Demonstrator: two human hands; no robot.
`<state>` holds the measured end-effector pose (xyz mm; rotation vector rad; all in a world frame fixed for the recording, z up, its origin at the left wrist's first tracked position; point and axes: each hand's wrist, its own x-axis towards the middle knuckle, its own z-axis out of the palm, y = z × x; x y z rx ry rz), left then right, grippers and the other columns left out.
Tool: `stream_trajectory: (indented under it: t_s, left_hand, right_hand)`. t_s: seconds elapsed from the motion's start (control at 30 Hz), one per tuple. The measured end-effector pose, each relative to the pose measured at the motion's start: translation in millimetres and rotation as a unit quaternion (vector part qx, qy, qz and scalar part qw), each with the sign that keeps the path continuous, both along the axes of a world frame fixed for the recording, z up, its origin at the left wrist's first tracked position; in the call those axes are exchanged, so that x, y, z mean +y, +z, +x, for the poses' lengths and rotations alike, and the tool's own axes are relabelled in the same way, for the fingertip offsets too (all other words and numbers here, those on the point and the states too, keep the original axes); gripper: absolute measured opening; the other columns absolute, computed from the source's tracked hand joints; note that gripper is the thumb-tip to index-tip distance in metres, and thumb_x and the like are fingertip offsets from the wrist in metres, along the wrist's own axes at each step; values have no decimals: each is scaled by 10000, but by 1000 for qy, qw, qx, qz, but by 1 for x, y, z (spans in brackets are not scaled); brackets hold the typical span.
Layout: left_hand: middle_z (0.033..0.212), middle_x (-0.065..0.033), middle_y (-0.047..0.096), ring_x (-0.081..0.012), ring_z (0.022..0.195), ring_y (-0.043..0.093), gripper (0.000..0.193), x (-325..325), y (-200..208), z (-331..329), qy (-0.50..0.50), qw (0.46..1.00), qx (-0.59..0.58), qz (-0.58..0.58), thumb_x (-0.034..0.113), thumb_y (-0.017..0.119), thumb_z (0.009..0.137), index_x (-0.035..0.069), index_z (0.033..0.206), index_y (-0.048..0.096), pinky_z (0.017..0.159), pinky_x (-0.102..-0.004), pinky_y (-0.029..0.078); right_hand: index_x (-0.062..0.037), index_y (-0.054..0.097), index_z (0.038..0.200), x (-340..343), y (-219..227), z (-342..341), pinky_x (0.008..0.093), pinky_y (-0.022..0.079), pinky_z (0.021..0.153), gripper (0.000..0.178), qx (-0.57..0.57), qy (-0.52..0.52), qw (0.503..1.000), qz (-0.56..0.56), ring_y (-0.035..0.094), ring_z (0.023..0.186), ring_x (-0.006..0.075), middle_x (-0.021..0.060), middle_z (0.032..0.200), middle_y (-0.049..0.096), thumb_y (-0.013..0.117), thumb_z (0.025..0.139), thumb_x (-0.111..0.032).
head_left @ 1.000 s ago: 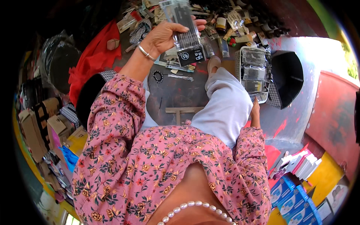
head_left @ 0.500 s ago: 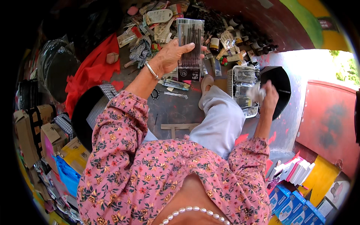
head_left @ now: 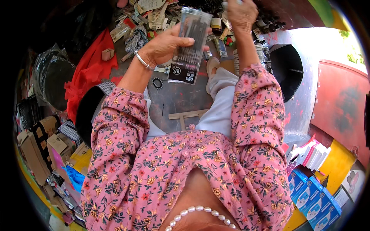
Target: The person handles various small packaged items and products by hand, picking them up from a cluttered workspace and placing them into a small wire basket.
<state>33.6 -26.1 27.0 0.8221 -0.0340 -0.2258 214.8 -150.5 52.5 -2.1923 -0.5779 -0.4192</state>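
Observation:
My left hand (head_left: pixel 163 46) grips a clear flat pack of slim dark pens or refills (head_left: pixel 191 36), thumb across its front. The pack tilts, with its black printed end (head_left: pixel 182 74) toward me. Raised to the far side, my right hand (head_left: pixel 243 17) is closed with its fingers bent over the heap of goods. A bit of white shows at its fingertips, cut by the picture's upper edge; what it is I cannot make out. My right forearm partly hides a white basket (head_left: pixel 236 61) with clear packs in it.
Loose packets and small goods (head_left: pixel 156 17) cover the far floor. Red cloth (head_left: pixel 86 84) lies at left, near cardboard boxes (head_left: pixel 31 154). A black open container (head_left: pixel 286 71) stands right of the basket. Blue boxes (head_left: pixel 314 200) are stacked at lower right. A wooden piece (head_left: pixel 185 114) lies between my legs.
My right hand has swung from beside the basket up and left to the far heap. My left hand still holds the pack, which has tilted and shifted slightly left.

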Motion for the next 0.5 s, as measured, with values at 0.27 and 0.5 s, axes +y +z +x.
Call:
stream_trajectory:
  t_s: [0.27,0.5]
  left_hand:
    - [1247,-148,456,-248,1049,535,408,16,-34,8,129,982,91,-103,222,340,933,-32,1251,357,863,-377,477]
    - [1266,-166,426,-305,1156,426,478,50,-42,7,136,943,-17,-302,302,196,951,-27,1276,319,991,-435,333]
  right_hand:
    - [-63,564,702,2,6,-86,364,442,558,182,149,130,967,164,545,623,293,101,738,536,635,723,-230]
    - [-29,621,768,19,-19,-152,397,451,657,184,144,364,919,-45,566,721,338,172,747,584,594,740,-209]
